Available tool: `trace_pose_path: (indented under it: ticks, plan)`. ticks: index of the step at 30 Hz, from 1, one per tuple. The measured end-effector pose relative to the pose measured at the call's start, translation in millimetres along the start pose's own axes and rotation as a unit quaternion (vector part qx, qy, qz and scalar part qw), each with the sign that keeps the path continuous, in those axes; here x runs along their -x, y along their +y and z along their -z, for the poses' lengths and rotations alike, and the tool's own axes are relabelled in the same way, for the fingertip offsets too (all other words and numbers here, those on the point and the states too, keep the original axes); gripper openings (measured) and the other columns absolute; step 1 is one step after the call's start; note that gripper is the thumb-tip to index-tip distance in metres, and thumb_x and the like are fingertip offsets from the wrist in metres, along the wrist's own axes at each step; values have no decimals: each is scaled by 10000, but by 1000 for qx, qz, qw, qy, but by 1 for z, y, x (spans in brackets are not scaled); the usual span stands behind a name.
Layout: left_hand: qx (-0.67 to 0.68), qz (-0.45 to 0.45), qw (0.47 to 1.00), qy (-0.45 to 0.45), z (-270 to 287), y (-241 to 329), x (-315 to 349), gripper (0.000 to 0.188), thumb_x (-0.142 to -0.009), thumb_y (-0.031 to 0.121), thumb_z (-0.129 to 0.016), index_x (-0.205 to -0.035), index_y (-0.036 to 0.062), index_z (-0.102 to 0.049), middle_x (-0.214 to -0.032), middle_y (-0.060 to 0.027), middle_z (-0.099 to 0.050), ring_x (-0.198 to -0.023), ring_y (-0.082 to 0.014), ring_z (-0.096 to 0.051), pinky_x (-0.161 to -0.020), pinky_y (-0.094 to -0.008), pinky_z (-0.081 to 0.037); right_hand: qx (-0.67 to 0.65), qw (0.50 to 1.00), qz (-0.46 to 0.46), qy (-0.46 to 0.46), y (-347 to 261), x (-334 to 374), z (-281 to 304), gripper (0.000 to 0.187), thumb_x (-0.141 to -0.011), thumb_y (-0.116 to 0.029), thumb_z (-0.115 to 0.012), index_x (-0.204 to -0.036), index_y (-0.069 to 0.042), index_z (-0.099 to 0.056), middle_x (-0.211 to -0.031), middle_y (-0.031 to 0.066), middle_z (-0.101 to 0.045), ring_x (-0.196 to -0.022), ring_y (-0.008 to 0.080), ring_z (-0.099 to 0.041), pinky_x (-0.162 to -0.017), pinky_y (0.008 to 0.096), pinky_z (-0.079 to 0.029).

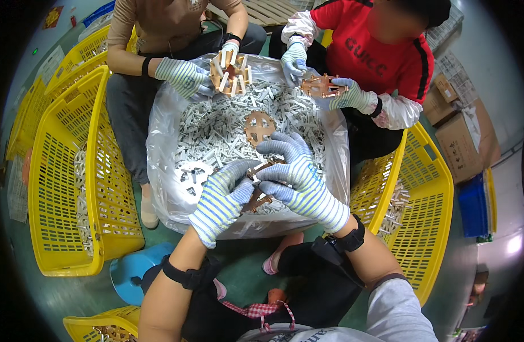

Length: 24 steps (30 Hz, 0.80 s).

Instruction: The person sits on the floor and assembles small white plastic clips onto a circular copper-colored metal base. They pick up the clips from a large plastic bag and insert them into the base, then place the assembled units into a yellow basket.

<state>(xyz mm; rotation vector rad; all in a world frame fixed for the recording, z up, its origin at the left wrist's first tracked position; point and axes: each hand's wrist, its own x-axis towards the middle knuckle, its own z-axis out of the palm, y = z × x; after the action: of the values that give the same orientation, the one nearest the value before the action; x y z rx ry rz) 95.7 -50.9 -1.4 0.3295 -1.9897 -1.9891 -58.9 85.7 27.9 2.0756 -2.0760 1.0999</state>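
Both my hands wear striped gloves and meet over the near side of a plastic-lined bin (159,148) full of small white strips (211,128). Between them is a brown, copper-coloured slotted frame (256,200), tilted and partly covered by the gloves. My right hand (302,185) closes its fingers on the frame's right side. My left hand (223,196) is closed at the frame's left edge, fingertips beside a small pale piece (254,178). Farther in, a round copper-coloured frame (259,127) lies on the strips. A white round frame (193,178) lies near the bin's left wall.
Across the bin, one person's gloved hands hold a copper-coloured frame with white strips (230,74). Another person holds a copper-coloured ring (322,86) at right. Yellow baskets (62,188) stand left and right (421,239). A blue stool (128,273) is by my left forearm.
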Motion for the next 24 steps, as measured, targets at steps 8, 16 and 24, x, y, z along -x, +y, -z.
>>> trace_pose_path:
  ticks: [8, 16, 24]
  plan:
    - [-106, -78, 991, 40, -8, 2, 2, 352, -851, 84, -561, -1186, -19, -601, -1121, -165, -627, -980, -242, -636, -874, -343, -501, -20, 999, -12, -29, -8, 1, 5, 204, -807, -295, -673, -944, -155, -729, -1202, 93, -569, -1260, 363, -432, -1109, 560, -193]
    - [-198, -84, 972, 95, -12, 19, 9, 341, -827, 216, -719, -1105, 25, -667, -980, -146, -661, -858, -244, -642, -770, -337, -513, -84, 995, -3, -58, -11, 0, 1, 286, -809, -359, -619, -988, -147, -690, -1284, 94, -527, -1288, 365, -393, -1112, 582, -177]
    - [-243, -119, 958, 97, -16, 15, 2, 304, -861, 223, -692, -1072, 6, -670, -959, -142, -670, -817, -213, -650, -730, -322, -518, -27, 999, -6, -31, -11, 5, -6, 320, -785, -336, -646, -1023, -122, -668, -1266, 101, -542, -1263, 374, -419, -1093, 593, -216]
